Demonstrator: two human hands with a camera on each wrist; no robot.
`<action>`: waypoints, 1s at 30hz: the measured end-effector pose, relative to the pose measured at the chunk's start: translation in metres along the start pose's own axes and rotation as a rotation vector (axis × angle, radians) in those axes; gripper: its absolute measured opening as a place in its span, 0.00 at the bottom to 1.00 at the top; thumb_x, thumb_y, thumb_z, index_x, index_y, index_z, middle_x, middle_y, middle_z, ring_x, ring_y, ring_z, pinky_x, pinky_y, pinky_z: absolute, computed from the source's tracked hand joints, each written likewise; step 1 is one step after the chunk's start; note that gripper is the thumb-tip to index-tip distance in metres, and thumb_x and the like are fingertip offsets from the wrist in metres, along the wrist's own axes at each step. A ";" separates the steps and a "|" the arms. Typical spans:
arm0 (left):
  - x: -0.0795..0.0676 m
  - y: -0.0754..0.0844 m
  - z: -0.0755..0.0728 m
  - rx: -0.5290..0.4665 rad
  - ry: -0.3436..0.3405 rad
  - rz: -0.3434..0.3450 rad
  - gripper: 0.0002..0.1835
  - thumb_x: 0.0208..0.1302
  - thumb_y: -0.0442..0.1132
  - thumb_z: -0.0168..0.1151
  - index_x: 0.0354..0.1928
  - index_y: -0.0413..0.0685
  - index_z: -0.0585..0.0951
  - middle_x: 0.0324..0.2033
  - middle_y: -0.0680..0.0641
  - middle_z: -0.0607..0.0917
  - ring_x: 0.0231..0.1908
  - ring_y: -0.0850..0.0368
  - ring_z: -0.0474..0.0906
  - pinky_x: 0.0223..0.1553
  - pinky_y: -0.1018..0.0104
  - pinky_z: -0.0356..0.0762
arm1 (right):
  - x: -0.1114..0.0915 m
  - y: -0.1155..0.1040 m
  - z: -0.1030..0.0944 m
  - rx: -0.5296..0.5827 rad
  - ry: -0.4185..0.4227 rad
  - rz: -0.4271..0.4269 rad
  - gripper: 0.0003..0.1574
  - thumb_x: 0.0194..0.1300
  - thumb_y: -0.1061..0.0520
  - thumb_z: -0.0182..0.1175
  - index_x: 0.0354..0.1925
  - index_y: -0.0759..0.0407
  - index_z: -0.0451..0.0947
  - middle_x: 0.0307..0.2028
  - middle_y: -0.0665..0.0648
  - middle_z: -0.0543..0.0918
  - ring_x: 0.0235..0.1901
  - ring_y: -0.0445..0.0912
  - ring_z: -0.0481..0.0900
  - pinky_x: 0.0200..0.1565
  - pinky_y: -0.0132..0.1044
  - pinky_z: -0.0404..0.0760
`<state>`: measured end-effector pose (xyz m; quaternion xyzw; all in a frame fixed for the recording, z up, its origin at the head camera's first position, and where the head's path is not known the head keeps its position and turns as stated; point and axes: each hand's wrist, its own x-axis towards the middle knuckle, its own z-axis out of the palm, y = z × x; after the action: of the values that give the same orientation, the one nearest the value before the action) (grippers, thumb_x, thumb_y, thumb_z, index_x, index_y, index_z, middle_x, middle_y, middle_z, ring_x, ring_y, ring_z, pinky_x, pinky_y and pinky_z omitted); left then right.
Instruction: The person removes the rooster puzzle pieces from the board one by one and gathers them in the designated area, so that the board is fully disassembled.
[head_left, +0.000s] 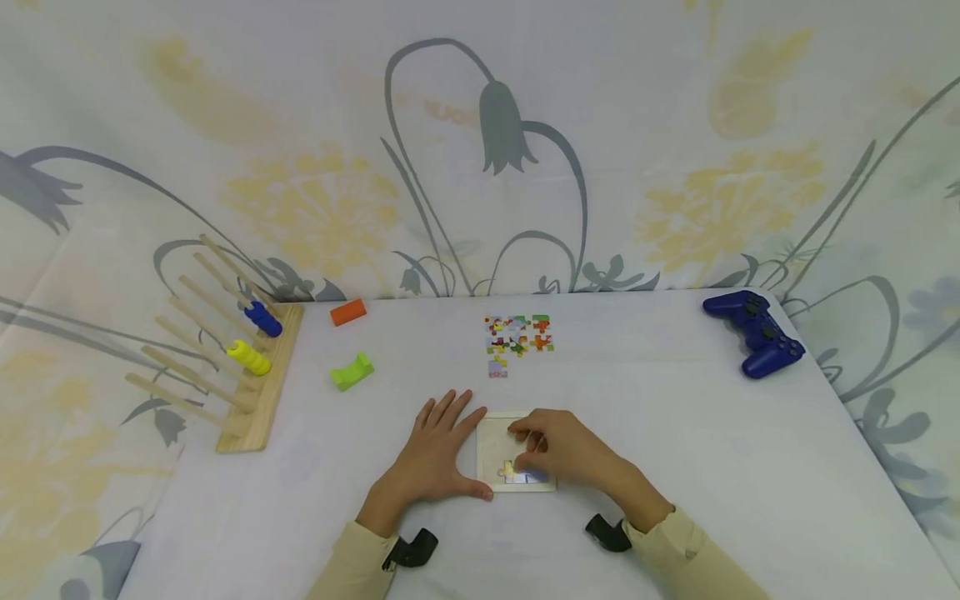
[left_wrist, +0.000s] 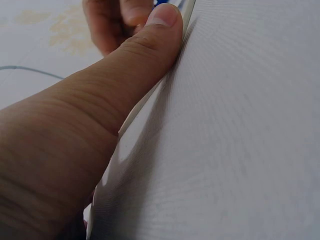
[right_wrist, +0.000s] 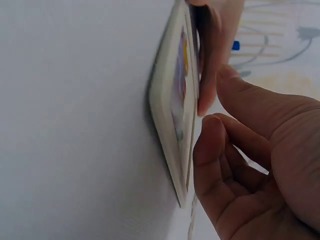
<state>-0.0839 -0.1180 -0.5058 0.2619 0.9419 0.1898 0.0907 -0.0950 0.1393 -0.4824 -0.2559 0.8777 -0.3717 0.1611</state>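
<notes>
A small light puzzle tray (head_left: 491,442) lies before me, with joined puzzle pieces (head_left: 513,474) along its near side. My left hand (head_left: 435,458) is spread flat at the tray's left, its thumb at the near left corner and index fingertip at the far left corner. In the left wrist view, the thumb (left_wrist: 140,50) presses along the tray edge. My right hand (head_left: 566,446) hovers over the tray's right half with bent fingers. The right wrist view has a gap between thumb and index fingertip (right_wrist: 210,131), and no piece shows there.
Loose puzzle pieces (head_left: 517,344) lie in rows beyond the tray. To the left are a lime-green curved block (head_left: 352,372), an orange cylinder (head_left: 348,312) and a wooden peg rack (head_left: 262,417) with blue and yellow beads. A blue game controller (head_left: 753,333) lies far right.
</notes>
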 end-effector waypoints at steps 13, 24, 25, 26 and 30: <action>-0.001 -0.001 -0.001 -0.006 0.001 0.007 0.64 0.40 0.76 0.74 0.78 0.55 0.63 0.81 0.45 0.55 0.81 0.41 0.46 0.79 0.37 0.44 | -0.013 -0.012 0.018 -0.218 -0.023 -0.057 0.27 0.55 0.50 0.78 0.52 0.57 0.86 0.41 0.46 0.84 0.37 0.34 0.75 0.44 0.32 0.80; 0.000 -0.002 0.002 0.009 0.017 0.005 0.64 0.39 0.76 0.74 0.78 0.56 0.63 0.81 0.45 0.56 0.81 0.41 0.47 0.78 0.37 0.45 | -0.013 -0.017 0.017 -0.174 -0.045 -0.014 0.24 0.54 0.54 0.78 0.49 0.56 0.85 0.41 0.46 0.83 0.39 0.35 0.76 0.46 0.35 0.81; 0.000 -0.002 0.003 0.008 0.017 0.005 0.64 0.39 0.76 0.74 0.78 0.56 0.63 0.81 0.45 0.56 0.81 0.41 0.47 0.78 0.37 0.45 | -0.013 -0.017 0.017 -0.173 -0.049 -0.011 0.23 0.54 0.55 0.78 0.49 0.55 0.85 0.42 0.46 0.82 0.39 0.35 0.76 0.46 0.35 0.80; 0.000 -0.003 0.003 0.004 0.019 0.005 0.64 0.39 0.76 0.74 0.78 0.56 0.63 0.80 0.45 0.56 0.81 0.41 0.47 0.78 0.37 0.45 | -0.012 -0.017 0.017 -0.171 -0.053 -0.009 0.23 0.54 0.55 0.78 0.49 0.55 0.85 0.42 0.46 0.82 0.39 0.35 0.75 0.46 0.35 0.80; 0.001 -0.003 0.005 0.012 0.016 0.004 0.64 0.40 0.77 0.74 0.78 0.57 0.63 0.81 0.45 0.56 0.81 0.41 0.47 0.78 0.37 0.45 | -0.012 -0.015 0.016 -0.138 -0.061 -0.013 0.22 0.56 0.56 0.77 0.49 0.54 0.84 0.43 0.46 0.80 0.40 0.35 0.75 0.46 0.33 0.80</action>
<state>-0.0845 -0.1183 -0.5115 0.2630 0.9431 0.1866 0.0812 -0.0723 0.1285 -0.4808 -0.2833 0.8943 -0.3032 0.1673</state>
